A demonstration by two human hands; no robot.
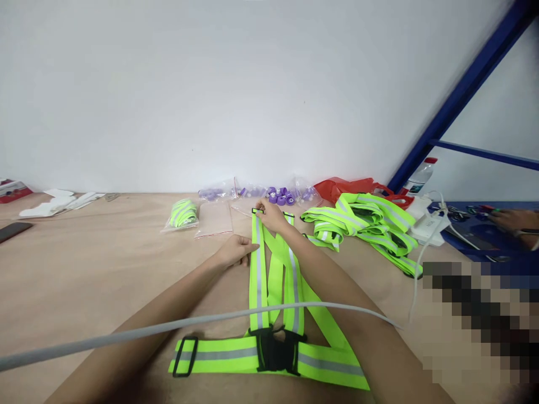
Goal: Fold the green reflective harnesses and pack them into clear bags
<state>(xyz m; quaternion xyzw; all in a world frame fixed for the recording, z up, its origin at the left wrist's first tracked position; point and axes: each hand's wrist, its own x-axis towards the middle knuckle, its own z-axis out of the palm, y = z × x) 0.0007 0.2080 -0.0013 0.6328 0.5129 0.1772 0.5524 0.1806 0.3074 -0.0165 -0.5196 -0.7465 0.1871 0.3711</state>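
A neon-yellow reflective harness [258, 280] with grey stripes lies spread on the table in front of me. Two of its straps run away from a black buckle piece [278, 350], and a belt part with a black slider [185, 357] extends left. My left hand [236, 251] pinches the outer edge of the left strap partway up. At that strap's far end, my right hand [272, 216] has its fingers closed by a small black slider [257, 211], gripping the strap there. My right forearm covers part of the harness's right side.
More reflective harnesses [357, 219] lie heaped at the right, by a red bag [349, 188] and a white power strip [429, 224]. A bagged harness [184, 214], an empty clear bag [214, 220] and purple caps [280, 196] lie behind. A white cable [202, 321] crosses in front. A co-worker's hand [516, 220] is at far right.
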